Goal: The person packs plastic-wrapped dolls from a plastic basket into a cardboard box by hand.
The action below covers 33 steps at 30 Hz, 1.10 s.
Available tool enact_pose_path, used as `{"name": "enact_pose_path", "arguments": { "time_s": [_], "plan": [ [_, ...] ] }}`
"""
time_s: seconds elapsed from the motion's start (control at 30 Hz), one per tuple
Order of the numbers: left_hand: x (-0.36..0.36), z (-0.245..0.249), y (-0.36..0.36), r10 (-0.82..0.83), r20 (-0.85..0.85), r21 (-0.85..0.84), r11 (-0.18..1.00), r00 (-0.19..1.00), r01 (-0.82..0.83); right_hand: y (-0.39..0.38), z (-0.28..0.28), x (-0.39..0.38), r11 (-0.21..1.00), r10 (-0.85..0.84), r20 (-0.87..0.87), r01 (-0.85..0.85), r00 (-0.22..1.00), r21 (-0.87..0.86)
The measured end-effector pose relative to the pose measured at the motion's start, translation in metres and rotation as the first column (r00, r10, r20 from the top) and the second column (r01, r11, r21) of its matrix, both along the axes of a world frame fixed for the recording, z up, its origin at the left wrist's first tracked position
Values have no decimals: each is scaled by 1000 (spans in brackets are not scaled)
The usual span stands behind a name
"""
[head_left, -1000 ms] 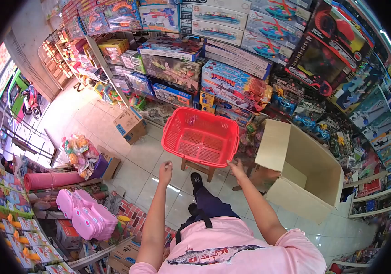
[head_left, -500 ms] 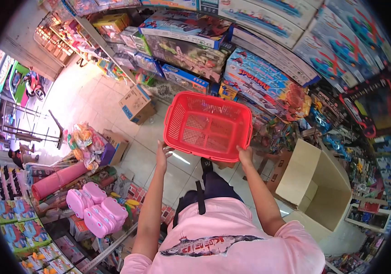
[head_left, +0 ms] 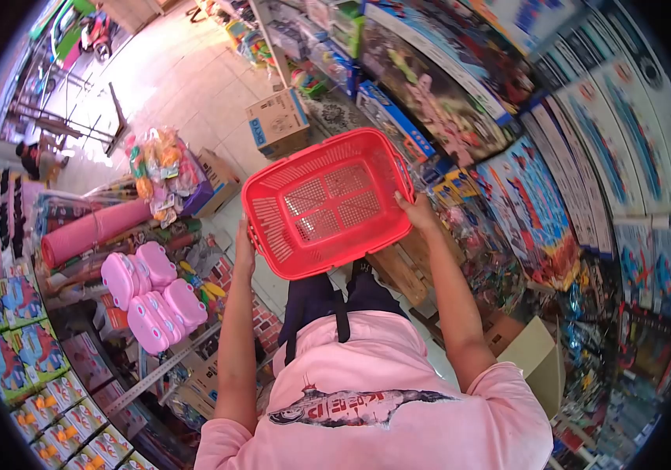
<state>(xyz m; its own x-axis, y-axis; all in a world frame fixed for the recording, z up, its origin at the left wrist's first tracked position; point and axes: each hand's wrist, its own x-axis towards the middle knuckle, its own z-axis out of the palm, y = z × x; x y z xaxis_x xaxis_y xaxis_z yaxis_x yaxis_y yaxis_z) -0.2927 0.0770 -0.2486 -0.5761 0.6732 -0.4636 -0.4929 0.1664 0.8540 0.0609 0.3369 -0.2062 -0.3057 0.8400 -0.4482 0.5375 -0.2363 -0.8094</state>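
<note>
We hold one red plastic basket (head_left: 327, 205) at chest height above the tiled floor with two hands. The left hand (head_left: 244, 243) and right hand (head_left: 417, 213) clamp their fingers on opposite rims. Inside we see only its slotted bottom. One cardboard box (head_left: 279, 121) stands beyond. Our fingertips are partly hidden by the basket wall.

Both arms reached forward, elbows slightly bent, forearms bare. Left hand (head_left: 244, 244) was raised, palm turned inward, fingers curled in a grip. Right hand (head_left: 418, 213) sat further out, wrist cocked, fingers clamped too. Hands well apart.
</note>
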Motion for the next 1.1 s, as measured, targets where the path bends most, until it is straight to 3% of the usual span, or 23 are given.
{"name": "enact_pose_path", "arguments": {
  "time_s": [0.03,0.1,0.17,0.2,0.27,0.33,0.4,0.43,0.5,0.53,0.57,0.63,0.7,0.77,0.83,0.9,0.97,1.1],
  "plan": [
    [-11,4,-1,21,7,1,1000,1000,-21,13,-4,-19,997,73,-22,-73,997,-8],
    [-38,18,0,51,-137,-70,996,989,-61,32,4,-64,992,119,-20,-118,993,54],
    [-68,15,0,109,-90,-8,994,990,-110,49,38,-115,960,258,76,-264,963,93],
    [-82,14,0,96,-146,-18,995,985,-99,66,29,-138,912,371,176,-393,912,115],
    [-114,0,-1,93,-193,-21,995,977,-99,79,30,-190,888,385,153,-410,910,209],
    [-140,-31,-4,240,-209,-59,964,948,-258,89,30,-242,856,404,127,-423,906,297],
    [-157,-59,-6,337,-128,-40,938,933,-344,95,25,-283,928,306,-31,-291,952,232],
    [-164,-64,-6,417,-59,-21,908,907,-419,95,21,-301,926,316,-20,-304,949,225],
    [-174,-74,-2,451,-86,-59,888,888,-456,90,11,-333,993,113,-357,-114,927,19],
    [-175,-78,1,472,-121,-92,870,873,-484,81,20,-345,983,177,-286,-182,942,10],
    [-177,-82,2,484,-110,-112,862,868,-494,72,-8,-350,981,187,-270,-196,944,-6],
    [-179,-87,11,391,-132,-255,875,911,-412,51,-58,-361,970,242,-50,-241,969,22],
    [-176,-76,30,464,-76,-228,853,882,-469,20,-62,-368,938,326,-105,-336,939,-90],
    [-181,-80,41,444,-106,-306,836,890,-454,16,-71,-376,884,393,-173,-423,903,-202],
    [-190,-83,51,443,-85,-293,845,893,-447,23,-84,-381,913,405,118,-394,907,-105],
    [-202,-77,63,439,-65,-286,852,896,-438,40,-119,-383,931,360,50,-355,932,-88],
    [-218,-72,82,357,-18,-231,907,934,-351,67,-126,-396,932,272,-187,-307,944,-191],
    [-244,-80,127,323,-47,-307,896,945,-322,132,-149,-427,879,308,-197,-358,931,-315]
  ]
}}
